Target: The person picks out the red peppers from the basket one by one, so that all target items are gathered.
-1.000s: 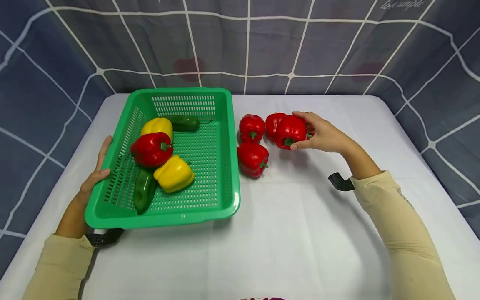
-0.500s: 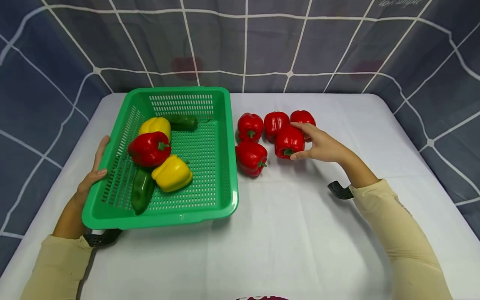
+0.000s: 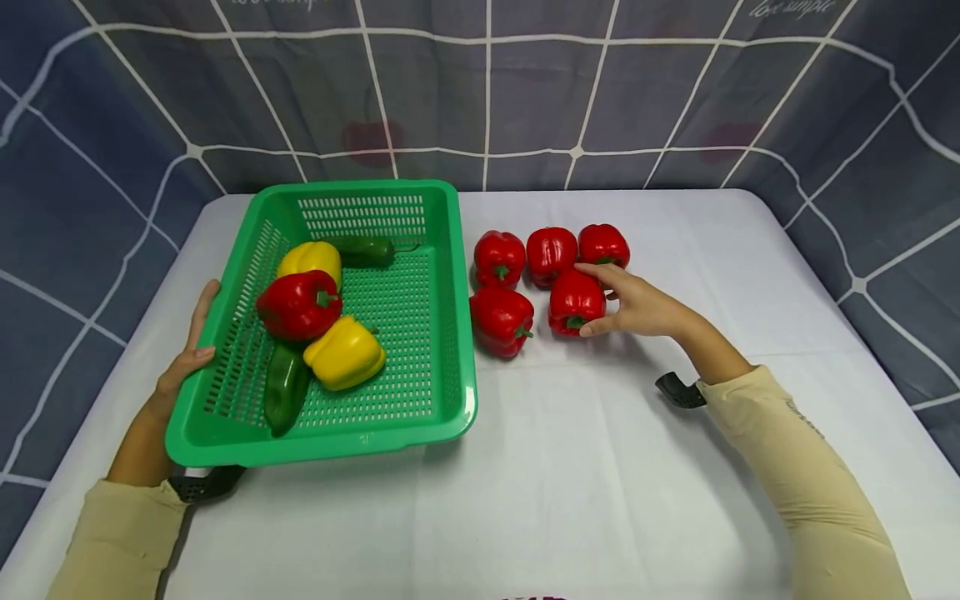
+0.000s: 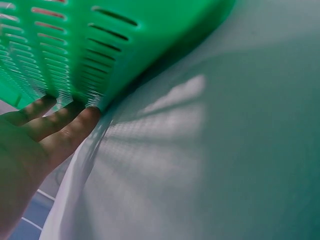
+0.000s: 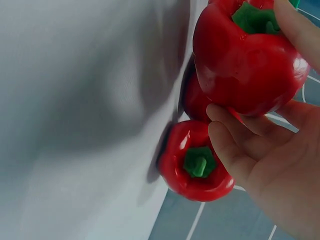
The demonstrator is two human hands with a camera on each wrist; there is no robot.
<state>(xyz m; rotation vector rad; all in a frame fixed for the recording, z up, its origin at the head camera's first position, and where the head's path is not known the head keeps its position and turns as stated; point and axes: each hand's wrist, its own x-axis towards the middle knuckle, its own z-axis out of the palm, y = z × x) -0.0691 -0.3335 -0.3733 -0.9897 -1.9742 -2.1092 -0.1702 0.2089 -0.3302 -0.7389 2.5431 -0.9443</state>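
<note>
My right hand (image 3: 641, 307) grips a red bell pepper (image 3: 574, 298) between thumb and fingers. In the right wrist view that pepper (image 5: 245, 65) has its green stem near the thumb, with another red pepper (image 5: 192, 165) lower down. Behind and left of it in the head view are more red peppers (image 3: 551, 252), one of them (image 3: 502, 321) beside the basket. With straight fingers (image 4: 75, 127), my left hand (image 3: 180, 367) touches the outer left side of the green plastic basket (image 3: 322, 451). Inside lie a red pepper (image 3: 297, 305), two yellow peppers (image 3: 345, 353) and two dark green vegetables (image 3: 287, 387).
A white cloth (image 3: 480, 517) covers the table. A dark grey curtain with white grid lines (image 3: 540, 100) surrounds its back and sides. Black wrist mounts (image 3: 680, 390) stick out from both sleeves.
My right hand has brought the red pepper nearer the front of the table, away from the back row, and the pepper at back right now shows fully. The left hand stays at the basket.
</note>
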